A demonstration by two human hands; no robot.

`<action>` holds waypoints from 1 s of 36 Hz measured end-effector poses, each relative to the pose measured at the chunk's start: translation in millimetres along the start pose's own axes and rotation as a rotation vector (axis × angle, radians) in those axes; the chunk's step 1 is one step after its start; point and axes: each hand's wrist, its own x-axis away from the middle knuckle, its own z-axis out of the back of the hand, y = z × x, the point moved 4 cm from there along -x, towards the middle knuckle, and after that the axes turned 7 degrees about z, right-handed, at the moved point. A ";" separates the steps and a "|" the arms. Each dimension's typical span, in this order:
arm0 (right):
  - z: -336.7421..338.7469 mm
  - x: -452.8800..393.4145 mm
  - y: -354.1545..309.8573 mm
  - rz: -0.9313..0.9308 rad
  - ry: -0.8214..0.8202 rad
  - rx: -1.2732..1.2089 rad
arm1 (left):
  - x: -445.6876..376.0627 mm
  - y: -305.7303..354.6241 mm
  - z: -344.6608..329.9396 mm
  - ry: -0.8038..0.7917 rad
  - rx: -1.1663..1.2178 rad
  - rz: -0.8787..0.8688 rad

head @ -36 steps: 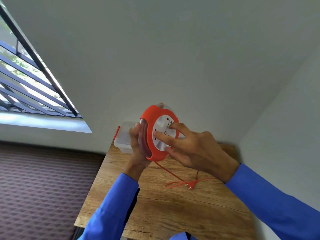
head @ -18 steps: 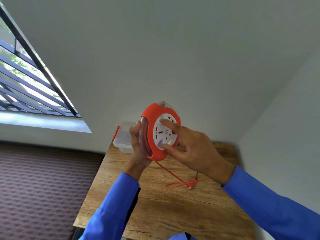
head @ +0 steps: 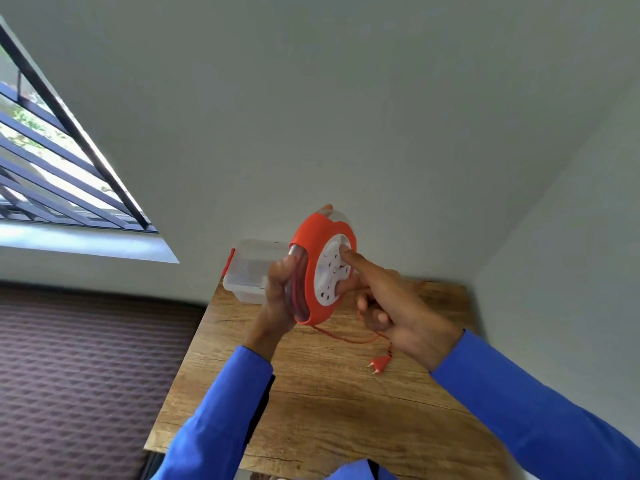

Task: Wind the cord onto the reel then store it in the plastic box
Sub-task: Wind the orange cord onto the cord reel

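Above the worktop [head: 311,393], the reel [head: 320,268] is held upright in the left hand [head: 282,292], whose grip curls round its rim. The right hand [head: 391,303] presses one extended finger into the white hub. Best to turn steadily, so the slack cord [head: 346,336] and plug [head: 379,363] feed in cleanly. The plastic box [head: 247,271] waits just behind.

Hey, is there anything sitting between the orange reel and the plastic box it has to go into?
Nothing visible stands between them. The reel is held up in the left hand, and the plastic box sits just behind it at the table's far left corner. Whether the box has a lid on is hard to tell.
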 end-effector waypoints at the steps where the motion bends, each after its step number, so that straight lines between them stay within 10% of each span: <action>1: 0.1 0.1 0.0 0.016 0.003 0.022 | 0.0 -0.5 -2.5 0.006 0.011 -0.008; 5: 0.2 -0.1 -7.5 0.216 0.030 0.195 | 0.9 0.9 -6.8 0.069 0.054 -0.038; 10: 3.6 15.3 -29.3 0.928 0.362 0.993 | 5.8 1.5 -4.4 0.129 0.121 -0.064; 13: -8.8 23.9 -23.7 1.196 0.240 1.233 | 8.1 0.0 -1.5 0.137 0.130 -0.067; 30: -11.5 12.7 -16.6 1.298 -0.093 1.501 | 14.2 8.9 3.5 0.192 0.142 -0.158; 36: -6.9 8.2 -21.6 1.307 0.029 1.425 | 11.9 6.3 -4.4 0.160 0.151 -0.115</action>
